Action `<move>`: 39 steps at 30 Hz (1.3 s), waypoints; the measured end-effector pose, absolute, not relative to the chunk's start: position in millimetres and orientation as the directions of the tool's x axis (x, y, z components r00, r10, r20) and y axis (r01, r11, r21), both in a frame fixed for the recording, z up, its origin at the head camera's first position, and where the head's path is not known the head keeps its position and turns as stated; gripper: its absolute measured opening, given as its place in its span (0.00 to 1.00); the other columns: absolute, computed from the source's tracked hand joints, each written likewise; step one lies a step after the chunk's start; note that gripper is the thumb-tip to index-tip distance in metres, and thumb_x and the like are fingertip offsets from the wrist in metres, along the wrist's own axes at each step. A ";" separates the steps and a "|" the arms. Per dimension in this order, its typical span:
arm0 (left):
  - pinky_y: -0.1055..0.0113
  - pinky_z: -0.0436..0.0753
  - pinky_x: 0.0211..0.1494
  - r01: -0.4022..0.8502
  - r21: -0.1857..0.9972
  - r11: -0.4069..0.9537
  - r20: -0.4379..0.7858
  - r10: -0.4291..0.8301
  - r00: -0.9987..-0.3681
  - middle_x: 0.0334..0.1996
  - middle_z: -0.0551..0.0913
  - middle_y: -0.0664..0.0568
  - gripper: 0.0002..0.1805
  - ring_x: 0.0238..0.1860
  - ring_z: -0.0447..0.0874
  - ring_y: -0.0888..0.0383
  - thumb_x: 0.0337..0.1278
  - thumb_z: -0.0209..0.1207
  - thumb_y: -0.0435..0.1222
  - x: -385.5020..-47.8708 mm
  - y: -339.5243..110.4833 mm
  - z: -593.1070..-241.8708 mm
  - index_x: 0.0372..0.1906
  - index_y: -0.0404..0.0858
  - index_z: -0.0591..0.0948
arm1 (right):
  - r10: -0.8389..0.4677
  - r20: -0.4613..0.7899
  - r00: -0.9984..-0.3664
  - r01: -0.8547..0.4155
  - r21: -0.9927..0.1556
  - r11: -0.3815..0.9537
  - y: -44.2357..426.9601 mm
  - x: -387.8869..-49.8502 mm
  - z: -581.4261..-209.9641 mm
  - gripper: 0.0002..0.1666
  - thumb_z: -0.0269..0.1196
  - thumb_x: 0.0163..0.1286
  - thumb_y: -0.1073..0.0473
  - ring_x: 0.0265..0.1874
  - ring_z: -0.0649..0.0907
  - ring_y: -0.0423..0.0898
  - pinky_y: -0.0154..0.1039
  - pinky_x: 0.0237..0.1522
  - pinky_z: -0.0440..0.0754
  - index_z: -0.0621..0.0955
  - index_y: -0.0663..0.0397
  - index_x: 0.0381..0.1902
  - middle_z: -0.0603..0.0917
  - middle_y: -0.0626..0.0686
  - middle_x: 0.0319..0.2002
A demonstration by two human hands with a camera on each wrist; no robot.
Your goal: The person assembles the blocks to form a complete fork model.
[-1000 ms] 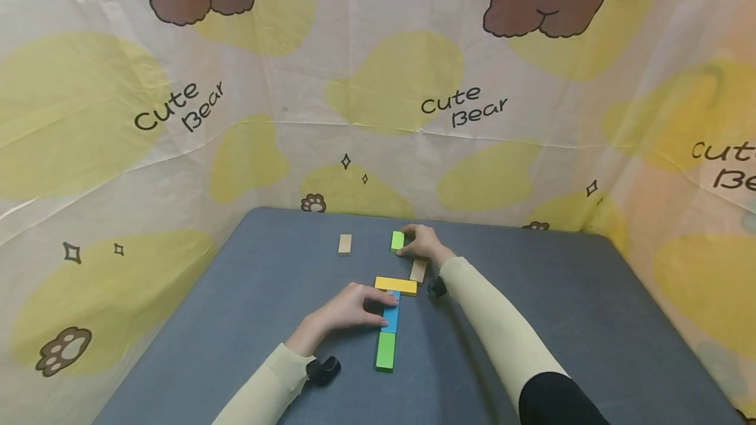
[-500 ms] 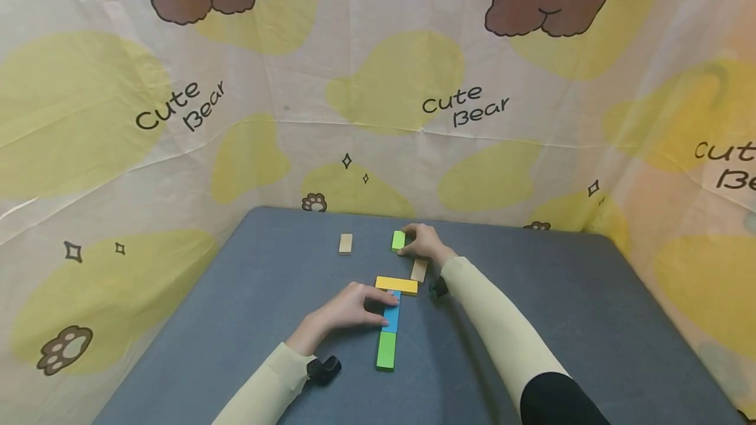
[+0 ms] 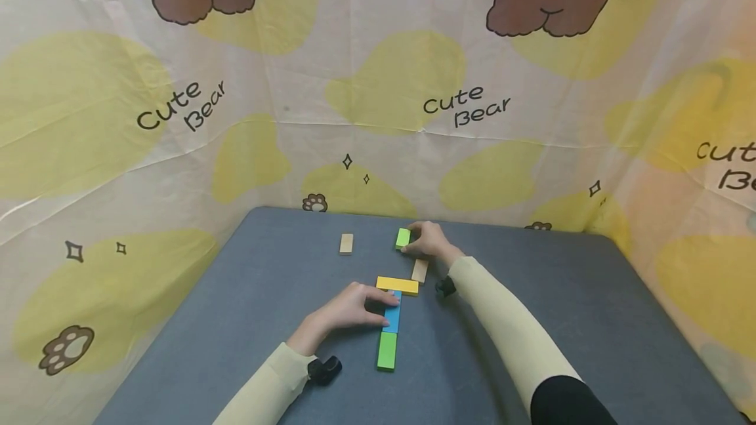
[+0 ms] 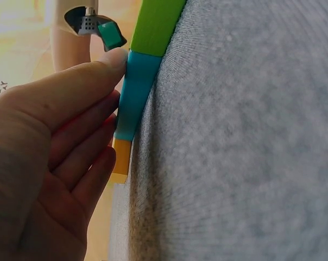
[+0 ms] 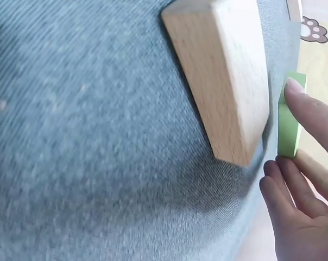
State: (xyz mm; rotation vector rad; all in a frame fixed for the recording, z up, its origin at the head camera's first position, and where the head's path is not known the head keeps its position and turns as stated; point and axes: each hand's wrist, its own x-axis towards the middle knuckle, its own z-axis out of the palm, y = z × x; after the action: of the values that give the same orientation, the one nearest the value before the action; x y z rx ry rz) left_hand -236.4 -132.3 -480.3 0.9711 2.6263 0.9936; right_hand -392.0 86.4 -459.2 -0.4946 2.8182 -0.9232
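In the head view, my left hand (image 3: 345, 312) rests thumb and fingertips against a blue block (image 3: 392, 317). A green block (image 3: 386, 351) meets its near end, and a yellow block (image 3: 398, 286) lies crosswise at its far end. The left wrist view shows thumb and fingers along the same side of the blue block (image 4: 136, 95). My right hand (image 3: 433, 241) pinches a light green block (image 3: 403, 239) farther back. In the right wrist view, the thumb and fingers hold this light green block (image 5: 289, 125) at its edges.
Beside the right end of the yellow block, a natural wood block (image 3: 419, 271) lies under the right wrist. Another wood block (image 3: 346, 244) lies at the back left of the grey tabletop (image 3: 254, 281). A patterned cloth (image 3: 378, 84) hangs behind the table.
My right hand has moved slightly right and back with the light green block, which now sits a little more tilted. My left hand stays at the blue block.
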 end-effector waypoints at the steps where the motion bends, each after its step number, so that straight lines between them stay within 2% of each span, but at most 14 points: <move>1: 0.60 0.77 0.67 0.514 0.644 0.566 0.064 0.630 -0.774 0.56 0.83 0.67 0.23 0.63 0.78 0.65 0.51 0.68 0.47 -236.4 -132.2 -480.4 0.56 0.53 0.82 | -0.349 -0.025 -0.937 -0.265 -0.601 0.754 87.5 -391.4 -458.5 0.41 0.74 0.53 0.50 0.63 0.76 0.56 0.52 0.64 0.76 0.74 0.55 0.63 0.78 0.59 0.62; 13: 0.61 0.77 0.67 0.501 0.644 0.578 0.050 0.622 -0.781 0.55 0.83 0.69 0.24 0.62 0.78 0.66 0.50 0.69 0.47 -237.1 -131.2 -481.8 0.56 0.55 0.82 | -0.379 0.004 -0.926 -0.298 -0.627 0.720 94.7 -381.6 -450.4 0.41 0.75 0.53 0.51 0.58 0.81 0.56 0.50 0.57 0.82 0.74 0.56 0.63 0.80 0.60 0.60; 39: 0.58 0.78 0.66 0.522 0.647 0.556 0.081 0.630 -0.772 0.54 0.84 0.67 0.24 0.61 0.79 0.64 0.50 0.69 0.47 -238.6 -131.4 -483.7 0.56 0.53 0.82 | -0.423 0.055 -0.904 -0.365 -0.615 0.699 95.7 -355.6 -437.3 0.39 0.75 0.51 0.49 0.57 0.82 0.55 0.50 0.58 0.81 0.77 0.53 0.61 0.82 0.57 0.59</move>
State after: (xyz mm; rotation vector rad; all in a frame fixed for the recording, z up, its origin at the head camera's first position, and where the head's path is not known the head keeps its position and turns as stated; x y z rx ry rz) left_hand -238.6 -131.4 -483.7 0.9806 2.6268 1.0126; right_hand -355.6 95.7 -437.3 -0.6536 2.8112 -0.9881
